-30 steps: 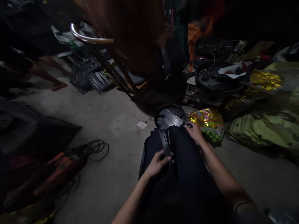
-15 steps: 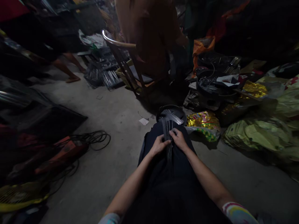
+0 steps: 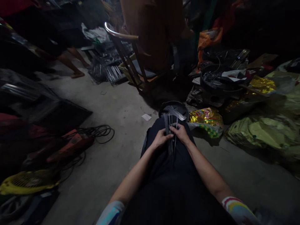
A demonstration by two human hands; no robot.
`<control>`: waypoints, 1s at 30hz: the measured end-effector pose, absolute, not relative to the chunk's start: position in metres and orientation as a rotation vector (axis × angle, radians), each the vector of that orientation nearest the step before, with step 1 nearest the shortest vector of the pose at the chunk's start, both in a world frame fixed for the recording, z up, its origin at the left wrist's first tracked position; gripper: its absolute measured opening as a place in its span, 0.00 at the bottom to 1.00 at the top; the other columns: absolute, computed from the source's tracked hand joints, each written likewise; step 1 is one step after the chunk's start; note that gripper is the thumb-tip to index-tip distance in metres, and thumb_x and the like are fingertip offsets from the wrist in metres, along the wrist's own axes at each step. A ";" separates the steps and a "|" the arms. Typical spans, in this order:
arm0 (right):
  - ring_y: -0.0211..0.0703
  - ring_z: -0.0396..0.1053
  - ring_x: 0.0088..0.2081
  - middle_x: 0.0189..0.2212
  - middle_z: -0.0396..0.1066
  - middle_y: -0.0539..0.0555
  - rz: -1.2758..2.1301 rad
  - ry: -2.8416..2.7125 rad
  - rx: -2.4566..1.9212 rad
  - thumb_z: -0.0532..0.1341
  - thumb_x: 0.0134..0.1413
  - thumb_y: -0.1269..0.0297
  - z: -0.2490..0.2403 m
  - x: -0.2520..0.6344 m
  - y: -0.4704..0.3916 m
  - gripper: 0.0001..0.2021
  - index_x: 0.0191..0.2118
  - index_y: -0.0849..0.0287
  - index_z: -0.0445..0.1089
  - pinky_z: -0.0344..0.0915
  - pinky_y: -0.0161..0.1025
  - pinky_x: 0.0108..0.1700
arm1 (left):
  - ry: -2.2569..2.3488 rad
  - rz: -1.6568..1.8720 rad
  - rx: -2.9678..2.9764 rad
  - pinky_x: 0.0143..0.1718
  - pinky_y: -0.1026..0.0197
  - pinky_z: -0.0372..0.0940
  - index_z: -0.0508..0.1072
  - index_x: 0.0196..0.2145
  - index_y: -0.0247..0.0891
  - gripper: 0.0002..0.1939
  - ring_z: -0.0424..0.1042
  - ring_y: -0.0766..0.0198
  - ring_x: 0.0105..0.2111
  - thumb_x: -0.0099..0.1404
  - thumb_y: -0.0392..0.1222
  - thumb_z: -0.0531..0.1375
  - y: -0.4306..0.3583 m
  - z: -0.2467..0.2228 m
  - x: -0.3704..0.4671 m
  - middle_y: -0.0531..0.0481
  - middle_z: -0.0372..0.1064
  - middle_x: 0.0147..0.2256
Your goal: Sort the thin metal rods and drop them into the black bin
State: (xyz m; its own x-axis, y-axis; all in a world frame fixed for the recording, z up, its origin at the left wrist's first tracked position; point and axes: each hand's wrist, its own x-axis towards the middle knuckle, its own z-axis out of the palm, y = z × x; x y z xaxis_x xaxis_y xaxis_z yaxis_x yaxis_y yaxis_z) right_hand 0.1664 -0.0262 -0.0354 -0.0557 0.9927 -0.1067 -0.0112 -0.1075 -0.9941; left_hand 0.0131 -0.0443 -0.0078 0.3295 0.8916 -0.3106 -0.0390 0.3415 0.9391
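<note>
Over my dark-clothed lap, a bundle of thin metal rods points away from me, its far ends fanned apart. My left hand is closed around the left side of the bundle, thumb lying across it. On the right side, my right hand pinches a few rods, with one or two standing apart from the rest. Just beyond my knees sits a round dark basin with more of the same rods lying in it. The rods' exact kind is too dim to make out.
A shiny gold packet lies right of the basin, near yellowish sacks. Ahead, a person sits on a chair. Another person's bare foot shows at left. Coiled cable and a yellow basket-like item lie on the left floor.
The rods' far ends have spread apart, with one or two separated toward my right hand. Both hands stay on the bundle. The whole view has shifted slightly.
</note>
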 end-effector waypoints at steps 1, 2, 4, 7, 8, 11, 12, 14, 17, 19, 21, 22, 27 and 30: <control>0.38 0.66 0.29 0.27 0.70 0.49 1.324 -1.199 -1.252 0.65 0.48 0.51 -0.036 0.165 -0.026 0.15 0.33 0.59 0.71 0.62 0.35 0.33 | 1.058 0.780 1.046 0.35 0.59 0.67 0.75 0.39 0.29 0.21 0.71 0.61 0.29 0.51 0.46 0.70 -0.044 -0.009 0.013 0.47 0.74 0.30; 0.38 0.65 0.29 0.27 0.69 0.49 1.316 -1.204 -1.249 0.64 0.48 0.51 -0.036 0.164 -0.026 0.15 0.32 0.59 0.70 0.62 0.35 0.33 | 1.067 0.785 1.064 0.35 0.59 0.66 0.75 0.39 0.28 0.21 0.71 0.60 0.30 0.51 0.46 0.69 -0.044 -0.010 0.013 0.47 0.74 0.31; 0.37 0.64 0.28 0.25 0.68 0.48 1.310 -1.207 -1.240 0.64 0.50 0.52 -0.038 0.163 -0.026 0.14 0.31 0.59 0.69 0.61 0.34 0.32 | 1.078 0.796 1.105 0.37 0.60 0.65 0.75 0.39 0.28 0.20 0.71 0.59 0.33 0.52 0.45 0.69 -0.043 -0.012 0.013 0.47 0.74 0.33; 0.37 0.64 0.28 0.25 0.67 0.47 1.308 -1.233 -1.226 0.63 0.51 0.52 -0.040 0.164 -0.026 0.14 0.31 0.59 0.68 0.60 0.34 0.32 | 1.082 0.791 1.123 0.39 0.60 0.65 0.75 0.39 0.28 0.19 0.71 0.59 0.34 0.53 0.45 0.68 -0.043 -0.013 0.013 0.47 0.75 0.33; 0.38 0.64 0.28 0.25 0.67 0.47 1.302 -1.244 -1.223 0.62 0.52 0.52 -0.041 0.165 -0.025 0.13 0.31 0.59 0.68 0.61 0.34 0.32 | 1.081 0.786 1.114 0.39 0.60 0.65 0.75 0.39 0.28 0.19 0.72 0.59 0.34 0.53 0.45 0.68 -0.043 -0.013 0.013 0.47 0.75 0.33; 0.38 0.64 0.29 0.26 0.67 0.48 1.276 -1.230 -1.222 0.62 0.51 0.54 -0.043 0.168 -0.024 0.12 0.30 0.59 0.67 0.61 0.35 0.34 | 1.073 0.783 1.088 0.40 0.59 0.65 0.75 0.42 0.29 0.22 0.72 0.58 0.35 0.53 0.46 0.68 -0.043 -0.013 0.012 0.47 0.76 0.35; 0.38 0.64 0.29 0.25 0.67 0.48 1.278 -1.202 -1.219 0.62 0.50 0.55 -0.044 0.169 -0.024 0.11 0.30 0.58 0.67 0.61 0.35 0.34 | 1.070 0.784 1.090 0.41 0.59 0.65 0.76 0.43 0.29 0.22 0.72 0.58 0.36 0.54 0.46 0.68 -0.043 -0.013 0.011 0.46 0.76 0.36; 0.38 0.64 0.27 0.24 0.66 0.47 1.313 -1.133 -1.199 0.63 0.48 0.56 -0.045 0.170 -0.023 0.11 0.32 0.58 0.68 0.62 0.35 0.33 | 1.066 0.765 1.105 0.41 0.59 0.65 0.76 0.44 0.30 0.21 0.72 0.58 0.36 0.54 0.45 0.67 -0.044 -0.013 0.011 0.46 0.76 0.37; 0.37 0.63 0.25 0.25 0.67 0.46 1.359 -1.092 -1.163 0.63 0.49 0.55 -0.044 0.170 -0.023 0.13 0.37 0.58 0.69 0.62 0.35 0.31 | 1.053 0.720 1.144 0.40 0.60 0.65 0.76 0.44 0.32 0.18 0.72 0.58 0.36 0.55 0.40 0.65 -0.044 -0.015 0.010 0.46 0.76 0.37; 0.38 0.65 0.28 0.27 0.69 0.48 1.343 -1.133 -1.178 0.64 0.49 0.53 -0.041 0.169 -0.023 0.14 0.36 0.59 0.70 0.63 0.35 0.33 | 1.031 0.721 1.166 0.41 0.59 0.65 0.77 0.43 0.32 0.17 0.72 0.57 0.38 0.54 0.38 0.64 -0.045 -0.017 0.011 0.46 0.76 0.38; 0.39 0.65 0.29 0.27 0.69 0.49 1.331 -1.184 -1.202 0.65 0.48 0.52 -0.038 0.169 -0.024 0.14 0.33 0.59 0.70 0.63 0.35 0.34 | 0.998 0.732 1.170 0.44 0.58 0.64 0.77 0.42 0.31 0.17 0.72 0.55 0.41 0.55 0.38 0.64 -0.045 -0.018 0.010 0.45 0.76 0.39; 0.39 0.65 0.29 0.26 0.69 0.49 1.331 -1.199 -1.211 0.65 0.49 0.52 -0.037 0.169 -0.024 0.14 0.32 0.59 0.69 0.63 0.35 0.34 | 0.980 0.730 1.166 0.45 0.58 0.64 0.77 0.42 0.31 0.17 0.72 0.55 0.41 0.55 0.39 0.64 -0.044 -0.018 0.010 0.45 0.76 0.39; 0.38 0.64 0.28 0.25 0.68 0.48 1.321 -1.179 -1.209 0.64 0.49 0.55 -0.041 0.171 -0.023 0.12 0.30 0.59 0.69 0.62 0.35 0.34 | 0.948 0.718 1.179 0.44 0.58 0.65 0.77 0.41 0.30 0.18 0.73 0.54 0.40 0.56 0.44 0.66 -0.043 -0.016 0.006 0.45 0.76 0.39; 0.38 0.64 0.27 0.24 0.68 0.48 1.348 -1.067 -1.191 0.63 0.48 0.57 -0.046 0.171 -0.022 0.10 0.30 0.59 0.68 0.62 0.35 0.33 | 0.968 0.722 1.185 0.43 0.58 0.65 0.77 0.43 0.31 0.20 0.73 0.53 0.40 0.56 0.46 0.67 -0.043 -0.017 0.004 0.44 0.76 0.40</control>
